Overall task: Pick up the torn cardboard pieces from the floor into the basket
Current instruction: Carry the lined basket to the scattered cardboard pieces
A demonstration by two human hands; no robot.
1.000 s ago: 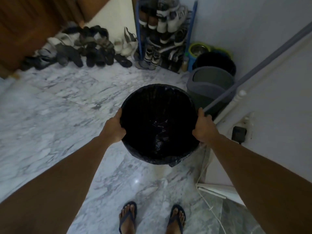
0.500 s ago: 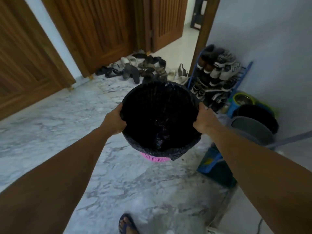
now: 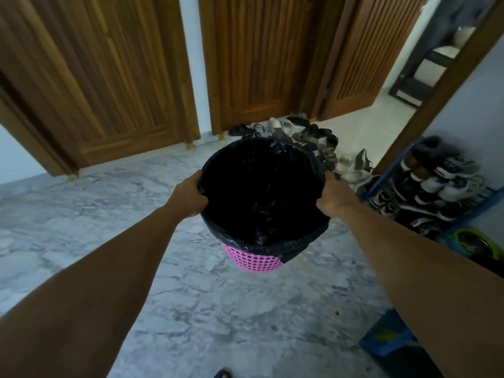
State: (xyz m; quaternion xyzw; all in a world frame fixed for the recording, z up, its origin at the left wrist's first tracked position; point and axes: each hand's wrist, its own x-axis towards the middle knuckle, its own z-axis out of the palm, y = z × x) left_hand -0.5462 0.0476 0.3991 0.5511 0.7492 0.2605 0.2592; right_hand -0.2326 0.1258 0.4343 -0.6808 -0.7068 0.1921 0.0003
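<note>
A pink mesh basket [image 3: 252, 261] lined with a black plastic bag hangs in the air in front of me, above the marble floor. My left hand [image 3: 188, 196] grips its rim on the left side. On the opposite side of the rim my right hand [image 3: 331, 196] holds on. The inside of the bag is dark and nothing can be made out in it. No torn cardboard pieces show on the floor in this view.
Wooden doors [image 3: 109, 77] line the far wall. Loose shoes [image 3: 308, 135] lie heaped before them. A blue shoe rack [image 3: 439, 184] stands at the right wall, with a green bucket [image 3: 474, 242] and a blue box [image 3: 387, 336] nearer me.
The basket has risen and my view has swung up and left, from the corner with the bins toward the wooden doors. Both hands keep their hold on the rim.
</note>
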